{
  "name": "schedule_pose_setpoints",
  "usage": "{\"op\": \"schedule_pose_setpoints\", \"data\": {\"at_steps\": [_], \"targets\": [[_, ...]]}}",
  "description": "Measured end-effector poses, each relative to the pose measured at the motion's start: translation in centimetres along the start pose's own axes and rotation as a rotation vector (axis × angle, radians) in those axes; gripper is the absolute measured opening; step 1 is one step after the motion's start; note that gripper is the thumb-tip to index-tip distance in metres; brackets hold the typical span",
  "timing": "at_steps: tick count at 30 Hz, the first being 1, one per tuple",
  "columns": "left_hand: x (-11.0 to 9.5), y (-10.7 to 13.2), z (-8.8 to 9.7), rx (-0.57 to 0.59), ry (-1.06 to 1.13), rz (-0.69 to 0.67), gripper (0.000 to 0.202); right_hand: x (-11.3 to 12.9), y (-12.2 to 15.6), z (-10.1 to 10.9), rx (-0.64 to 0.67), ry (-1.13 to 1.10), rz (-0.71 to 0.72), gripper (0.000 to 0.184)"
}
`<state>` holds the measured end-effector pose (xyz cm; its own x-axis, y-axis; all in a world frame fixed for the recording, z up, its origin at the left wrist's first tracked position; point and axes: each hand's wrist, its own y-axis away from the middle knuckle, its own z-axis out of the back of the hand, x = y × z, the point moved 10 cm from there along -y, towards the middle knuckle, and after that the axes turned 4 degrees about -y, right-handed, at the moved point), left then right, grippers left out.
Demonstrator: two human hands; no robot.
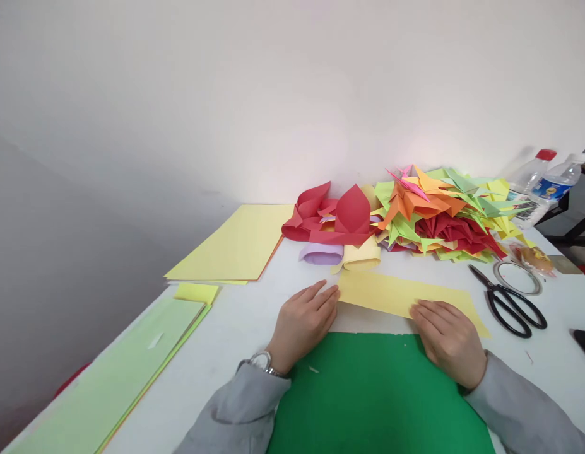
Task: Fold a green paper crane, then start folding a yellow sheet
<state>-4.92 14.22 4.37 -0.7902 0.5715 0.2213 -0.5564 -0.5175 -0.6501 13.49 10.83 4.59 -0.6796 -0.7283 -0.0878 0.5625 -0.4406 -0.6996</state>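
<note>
A long yellow paper strip (391, 292) lies in front of me, just beyond a large green sheet (368, 391). The fingers of my left hand (306, 323), closed together, hold the strip at its left end; that wrist wears a watch. Toward the right part of its near edge, my right hand (449, 340) grips the same strip with bent fingers. Both thumbs are hidden from view. Black-handled scissors (512, 306) rest on the table to the right of the strip, blades apart from it.
Behind the strip stand red folded paper shapes (353, 211), a purple paper roll (322, 254) and a cream roll (362, 254). Folded colored papers (443, 214) are heaped beside them. A tape roll (517, 277) and plastic bottles (552, 183) are rightward; yellow sheets (235, 243) and green sheets (117, 372) leftward.
</note>
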Motion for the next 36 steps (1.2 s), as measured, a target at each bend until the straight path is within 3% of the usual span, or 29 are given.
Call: {"op": "schedule_pose_setpoints", "data": {"at_steps": [11, 21, 24, 32, 36], "targets": [[0.6, 0.1, 0.3, -0.014, -0.069, 0.004, 0.022, 0.0, 0.1, 0.0, 0.001, 0.005, 0.009, 0.028], [3.2, 1.1, 1.7, -0.111, -0.094, 0.135, 0.020, -1.7, 0.8, 0.1, -0.001, 0.042, -0.008, 0.034], [1.8, 0.6, 2.2, -0.138, -0.063, 0.106, 0.021, -1.4, 0.8, -0.2, 0.004, 0.029, 0.009, 0.034], [-5.8, -0.8, 1.6, -0.039, 0.106, -0.160, 0.019, 1.0, 0.0, -0.2, 0.015, -0.101, 0.118, 0.025], [-8.0, -0.9, 1.6, -0.038, 0.144, -0.197, 0.026, 2.1, -0.3, -0.3, 0.021, -0.139, 0.147, 0.025]]}}
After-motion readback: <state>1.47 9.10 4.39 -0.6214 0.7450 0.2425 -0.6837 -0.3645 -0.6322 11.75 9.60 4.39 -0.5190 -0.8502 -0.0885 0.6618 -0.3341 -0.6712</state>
